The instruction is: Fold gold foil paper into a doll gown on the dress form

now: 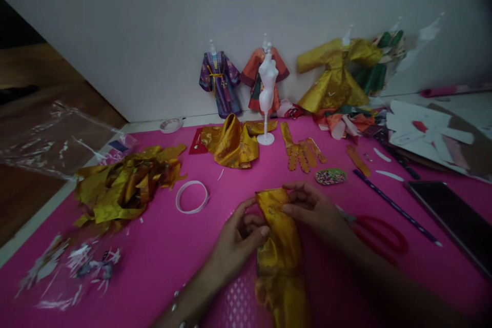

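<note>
The hands meet low in the middle of the view over a gold fabric strip. The left hand has its fingers curled in and its thumb pressed against the strip's left edge. The right hand pinches the upper right corner between thumb and fingertips, its other fingers loosely bent. The strip is shiny and patterned; it lies lengthwise on the pink counter, its top end between the two hands and its lower end running out of view toward the person. A beaded bracelet shows on the left wrist. Just right of the right hand lie red-handled scissors, and beyond them a long purple pencil and a dark flat screen. Left of the hands a white tape ring lies flat, and farther left is a heap of gold scraps, with a clear plastic bag beside it at the counter's edge. Behind the hands sit an oval patch of beads, some brown cut strips and a folded gold cloth. A bare white mannequin stands upright beside that cloth. Along the wall stand a purple robe, an orange robe, a yellow dress and a green garment. White paper pieces lie at the far right.
</note>
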Demonstrator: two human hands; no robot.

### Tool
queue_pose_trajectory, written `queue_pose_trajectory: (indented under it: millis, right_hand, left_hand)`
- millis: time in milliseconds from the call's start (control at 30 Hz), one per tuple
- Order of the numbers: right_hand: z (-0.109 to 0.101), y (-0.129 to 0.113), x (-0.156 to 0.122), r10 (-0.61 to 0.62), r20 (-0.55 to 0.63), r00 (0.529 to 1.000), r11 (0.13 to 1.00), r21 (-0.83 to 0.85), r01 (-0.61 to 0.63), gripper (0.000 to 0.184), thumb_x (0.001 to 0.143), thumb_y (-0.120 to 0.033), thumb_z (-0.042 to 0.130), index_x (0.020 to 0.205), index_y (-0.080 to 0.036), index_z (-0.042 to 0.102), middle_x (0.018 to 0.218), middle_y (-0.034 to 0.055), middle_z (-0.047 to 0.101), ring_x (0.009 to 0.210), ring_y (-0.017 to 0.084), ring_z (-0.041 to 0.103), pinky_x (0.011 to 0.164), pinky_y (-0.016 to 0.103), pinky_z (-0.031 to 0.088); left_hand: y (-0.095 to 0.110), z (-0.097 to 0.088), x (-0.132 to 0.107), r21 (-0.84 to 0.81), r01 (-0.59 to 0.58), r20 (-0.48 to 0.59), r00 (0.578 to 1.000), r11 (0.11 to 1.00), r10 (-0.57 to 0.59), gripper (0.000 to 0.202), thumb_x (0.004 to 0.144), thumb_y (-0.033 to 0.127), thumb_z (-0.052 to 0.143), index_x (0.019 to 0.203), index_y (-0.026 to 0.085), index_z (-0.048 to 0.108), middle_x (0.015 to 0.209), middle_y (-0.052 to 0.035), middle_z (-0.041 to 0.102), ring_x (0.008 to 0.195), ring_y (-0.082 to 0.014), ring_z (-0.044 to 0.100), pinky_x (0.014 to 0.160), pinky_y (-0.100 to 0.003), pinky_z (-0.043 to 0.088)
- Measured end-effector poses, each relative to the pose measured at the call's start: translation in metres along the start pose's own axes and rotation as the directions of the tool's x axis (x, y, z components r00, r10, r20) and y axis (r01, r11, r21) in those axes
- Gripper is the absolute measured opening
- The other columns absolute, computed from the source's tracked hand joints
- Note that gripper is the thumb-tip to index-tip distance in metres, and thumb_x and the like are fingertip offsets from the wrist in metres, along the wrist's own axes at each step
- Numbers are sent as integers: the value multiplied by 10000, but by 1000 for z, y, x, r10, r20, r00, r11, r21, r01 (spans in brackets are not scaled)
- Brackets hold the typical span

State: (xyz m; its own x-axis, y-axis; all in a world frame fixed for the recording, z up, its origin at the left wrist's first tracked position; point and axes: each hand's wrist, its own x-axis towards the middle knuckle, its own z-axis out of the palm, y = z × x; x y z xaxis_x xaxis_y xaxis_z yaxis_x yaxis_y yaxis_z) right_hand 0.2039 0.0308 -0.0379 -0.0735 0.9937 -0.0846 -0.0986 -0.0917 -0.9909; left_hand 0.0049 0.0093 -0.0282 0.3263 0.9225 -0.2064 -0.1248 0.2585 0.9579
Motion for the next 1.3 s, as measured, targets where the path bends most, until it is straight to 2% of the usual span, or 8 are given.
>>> queue_pose_trajectory:
  millis: [233,467,667,900,1000,1067,1167,1300]
  right_hand:
    - [-11,0,10,-1,-36,999,1000,-7,1,434,700,-437,812,1047,-234,648,823,22,693,810,217,698,729,367,579]
    - [-14,7,15,8,-76,997,1000,24,-6,471,658,-473,840,1013,-222,659,805,20,694,801,222,702,758,383,572]
    - [-13,13,16,6,-85,996,999,44,-2,488,670,-524,821,1021,-228,658,855,43,716,849,245,706,769,399,563]
    - [-12,14,16,-2,-76,997,1000,27,4,464,700,-511,798,1043,-235,651,858,40,713,850,242,710,760,390,566]
    - [-12,13,15,-8,-74,997,1000,5,9,455,714,-485,791,1060,-226,648,837,34,708,825,233,709,745,382,565]
    - [-12,13,16,-16,-75,997,1000,-13,15,449,718,-460,790,1068,-219,644,842,35,710,833,231,709,749,378,565]
    - [-12,13,16,-35,-71,997,998,-45,31,435,735,-424,776,1091,-225,626,895,44,721,869,229,711,771,380,570]
    - [-9,15,15,-77,-63,995,993,-93,71,422,784,-380,720,1152,-239,568,1043,72,715,950,218,707,823,385,579]
  left_hand:
    - [9,-2,-1,48,43,-40,998,998,-41,556,808,468,720,1242,188,513,816,-17,710,841,-204,668,800,-348,461]
    - [8,-3,0,-60,-6,-71,997,998,2,196,779,257,689,901,201,545,917,-43,737,780,-160,638,681,-275,431]
    - [6,-5,0,-123,10,-86,996,992,-21,117,678,179,596,749,206,508,931,-49,739,710,-152,608,686,-292,438]
    - [8,-6,-3,137,-106,-4,994,985,108,66,776,148,559,810,202,542,1272,-85,548,1144,-267,553,927,-393,422]
    - [11,-6,-6,404,-280,40,956,871,290,101,824,132,591,839,217,538,1210,-73,528,1194,-264,500,976,-400,391]
    - [12,-6,-8,573,-393,172,915,719,364,140,831,102,610,855,224,547,1147,-56,533,1136,-240,514,948,-377,406]
    - [12,-6,-9,708,-499,365,864,499,346,179,799,76,649,873,219,569,1110,-57,554,1062,-243,527,902,-383,425]
    - [10,-6,-6,773,-516,410,850,369,331,205,759,79,676,875,201,560,1081,-72,582,1011,-256,536,868,-404,430]
